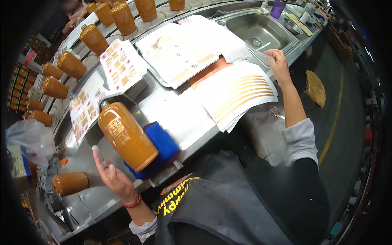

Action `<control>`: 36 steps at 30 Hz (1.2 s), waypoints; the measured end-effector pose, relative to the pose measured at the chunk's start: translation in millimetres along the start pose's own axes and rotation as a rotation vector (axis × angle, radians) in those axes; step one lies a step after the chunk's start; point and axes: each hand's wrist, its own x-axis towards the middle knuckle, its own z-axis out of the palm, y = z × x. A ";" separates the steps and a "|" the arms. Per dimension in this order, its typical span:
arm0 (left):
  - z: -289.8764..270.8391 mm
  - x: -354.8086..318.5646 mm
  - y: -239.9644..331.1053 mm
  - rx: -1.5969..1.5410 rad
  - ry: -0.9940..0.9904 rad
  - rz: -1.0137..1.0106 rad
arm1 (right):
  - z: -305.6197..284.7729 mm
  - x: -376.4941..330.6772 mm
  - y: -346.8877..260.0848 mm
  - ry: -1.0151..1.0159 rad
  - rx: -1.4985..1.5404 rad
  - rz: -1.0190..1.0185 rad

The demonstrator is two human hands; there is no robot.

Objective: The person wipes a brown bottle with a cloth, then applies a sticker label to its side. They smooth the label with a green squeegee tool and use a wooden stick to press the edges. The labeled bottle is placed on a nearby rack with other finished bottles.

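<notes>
A glossy brown bottle (126,136) lies tilted on a blue cloth pad (161,143) at the bench edge in front of me. Beside its lower left flank is my left hand (115,180), fingers apart and holding nothing. One fingertip of that hand is covered in white, and a red bead bracelet circles the wrist. To the right, my right hand (278,65) hovers between the sink and a stack of white sheets (228,94) with brown-gold strips. Its fingers are bent together in a pinch; whatever they hold, if anything, is too small to make out.
Several brown bottles (122,18) stand along a curved conveyor at the back left. Sheets of printed stickers (123,67) and a tray of printed paper (179,49) cover the bench middle. A metal sink (261,32) is at the far right. Another brown bottle (70,183) lies far left.
</notes>
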 end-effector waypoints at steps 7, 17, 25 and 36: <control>-3.0 -12.6 -23.4 -0.116 -0.012 -0.141 | 16.2 94.2 122.3 -0.139 -0.464 -0.038; -8.5 -15.5 -45.0 0.150 -0.073 -0.137 | 107.8 158.4 220.8 -0.760 -0.958 0.432; -28.8 -26.0 -43.7 0.292 -0.069 -0.082 | 81.8 165.1 151.6 -0.563 -0.609 0.160; -6.5 -6.6 -34.6 0.105 -0.111 -0.089 | 53.8 97.8 -7.1 -0.035 -0.065 -0.357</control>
